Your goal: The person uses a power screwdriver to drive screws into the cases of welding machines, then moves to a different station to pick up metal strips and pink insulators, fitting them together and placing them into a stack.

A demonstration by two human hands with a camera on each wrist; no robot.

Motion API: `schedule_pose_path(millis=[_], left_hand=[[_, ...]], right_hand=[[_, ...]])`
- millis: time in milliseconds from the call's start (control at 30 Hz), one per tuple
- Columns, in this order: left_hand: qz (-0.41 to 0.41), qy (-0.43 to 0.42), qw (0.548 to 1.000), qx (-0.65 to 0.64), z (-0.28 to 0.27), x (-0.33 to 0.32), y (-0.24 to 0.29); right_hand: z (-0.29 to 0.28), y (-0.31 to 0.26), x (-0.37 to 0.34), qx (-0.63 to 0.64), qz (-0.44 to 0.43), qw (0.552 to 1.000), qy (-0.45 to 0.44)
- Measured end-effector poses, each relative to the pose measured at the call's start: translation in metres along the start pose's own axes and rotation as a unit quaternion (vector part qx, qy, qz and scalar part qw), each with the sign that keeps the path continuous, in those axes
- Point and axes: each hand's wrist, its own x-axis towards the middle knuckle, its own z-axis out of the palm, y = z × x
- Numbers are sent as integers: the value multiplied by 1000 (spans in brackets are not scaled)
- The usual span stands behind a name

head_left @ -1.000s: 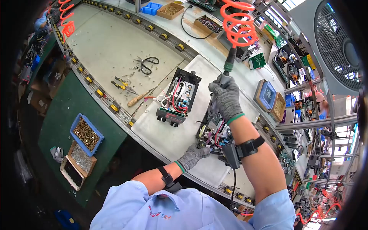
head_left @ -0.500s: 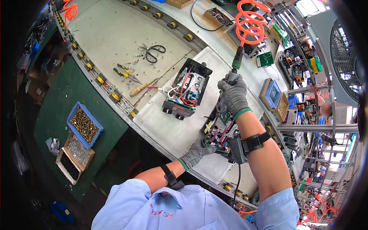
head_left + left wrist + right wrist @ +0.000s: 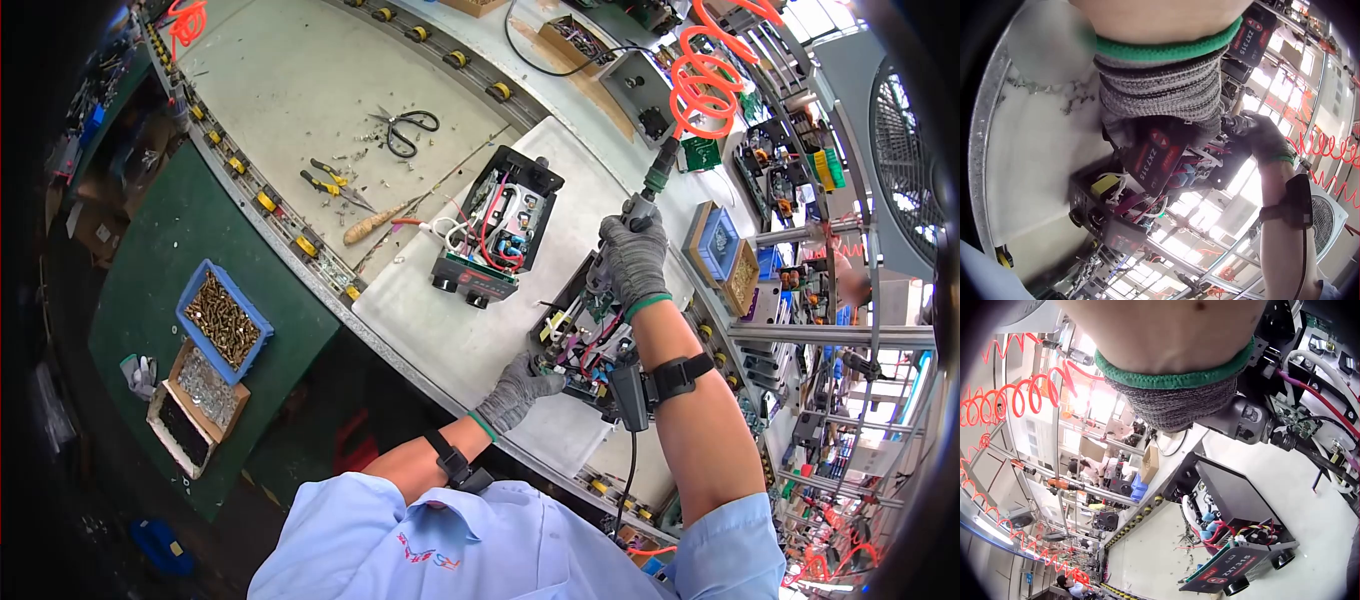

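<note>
In the head view my gloved right hand [image 3: 635,262] grips an air screwdriver [image 3: 640,208] fed by a red coiled hose [image 3: 705,85]. Its bit end points down into an uncovered welding machine [image 3: 578,335] full of wires and boards; the tip is hidden there. My gloved left hand [image 3: 515,392] holds that machine at its near end. The left wrist view shows the fingers about its ZX7315 front panel [image 3: 1155,156]. A second uncovered welding machine [image 3: 500,225] stands to the left, with its front panel [image 3: 1229,572] and black knobs facing the right wrist camera.
Scissors [image 3: 405,130], yellow-handled pliers [image 3: 338,185] and a wooden-handled tool [image 3: 375,225] lie on the bench beyond. A blue tray of screws [image 3: 225,320] sits on the green table. Roller tracks [image 3: 305,245] edge the bench; bins [image 3: 720,245] and a fan [image 3: 895,160] stand right.
My right hand and the screwdriver have shifted rightward, and the driver's hose end leans further right. My left hand stays at the machine's near end. The head view has turned slightly.
</note>
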Motion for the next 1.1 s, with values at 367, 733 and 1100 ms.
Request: schedule_pose_path(millis=[367, 733, 1100], left_hand=[[2, -21, 997, 72, -15, 4, 3], [-64, 63, 981, -172, 4, 1, 57], [-328, -64, 940, -72, 133, 21, -95]], right_hand=[[-4, -17, -12, 141, -37, 984, -102], [-171, -131, -37, 222, -188, 951, -100], [-202, 28, -33, 170, -75, 983, 4]])
